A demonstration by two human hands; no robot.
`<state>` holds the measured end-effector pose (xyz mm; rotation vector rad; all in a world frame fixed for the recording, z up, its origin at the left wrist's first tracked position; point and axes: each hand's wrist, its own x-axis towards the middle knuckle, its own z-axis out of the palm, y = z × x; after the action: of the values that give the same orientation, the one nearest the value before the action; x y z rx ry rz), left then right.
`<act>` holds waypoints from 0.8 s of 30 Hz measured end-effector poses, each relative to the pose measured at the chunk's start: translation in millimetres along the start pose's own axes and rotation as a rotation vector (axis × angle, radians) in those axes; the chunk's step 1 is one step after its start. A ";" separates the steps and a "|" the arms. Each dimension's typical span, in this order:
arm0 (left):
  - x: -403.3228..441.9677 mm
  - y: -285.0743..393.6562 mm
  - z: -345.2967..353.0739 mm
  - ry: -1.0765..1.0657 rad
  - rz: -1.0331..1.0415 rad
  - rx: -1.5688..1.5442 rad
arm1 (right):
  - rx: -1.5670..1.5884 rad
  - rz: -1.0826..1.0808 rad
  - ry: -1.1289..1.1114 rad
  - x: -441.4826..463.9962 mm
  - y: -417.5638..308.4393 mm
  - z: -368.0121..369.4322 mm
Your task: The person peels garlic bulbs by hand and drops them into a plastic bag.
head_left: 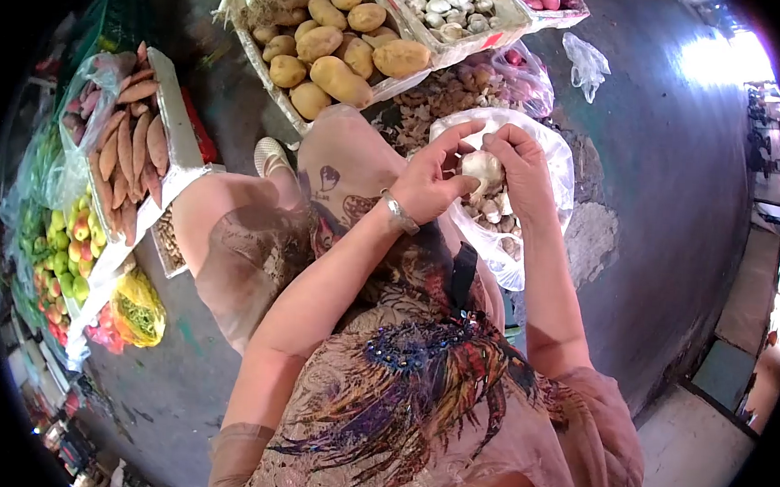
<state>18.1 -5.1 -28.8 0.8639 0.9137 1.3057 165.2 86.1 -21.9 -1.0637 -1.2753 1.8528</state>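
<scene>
A whitish garlic bulb [482, 173] is held between both hands, above a white plastic bag [555, 155]. My left hand [434, 177], with a silver bracelet at the wrist, curls its fingers and thumb round the bulb from the left. On the other side, my right hand [522, 167] has its thumb and forefinger pinched together at the bulb's upper right. More garlic bulbs [496, 212] lie inside the open bag below. Dry peelings [435, 106] are heaped on the floor just beyond it.
Ahead stand boxes of potatoes [340, 80] and garlic [444, 11]. Sweet potatoes [126, 149], apples [82, 230] and a yellow bag [139, 309] are at the left. A clear plastic bag [586, 67] lies on the floor at the upper right.
</scene>
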 end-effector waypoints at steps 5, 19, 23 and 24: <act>4.2 4.5 -2.6 -0.035 0.073 -0.084 | 0.006 0.061 0.013 6.4 6.3 -1.4; 3.9 11.7 -8.8 0.038 -0.117 -0.223 | -0.259 -0.124 0.028 -12.6 -4.2 20.5; 4.2 17.8 -9.1 0.019 -0.153 -0.493 | -0.121 0.004 0.072 -9.1 -5.6 22.5; 4.1 18.3 -8.6 0.017 -0.154 -0.491 | -0.149 -0.053 0.053 -9.0 -7.1 24.5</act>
<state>3.0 0.4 -15.8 0.3927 0.6170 1.3245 148.2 70.4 -8.0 -1.1377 -1.4144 1.7010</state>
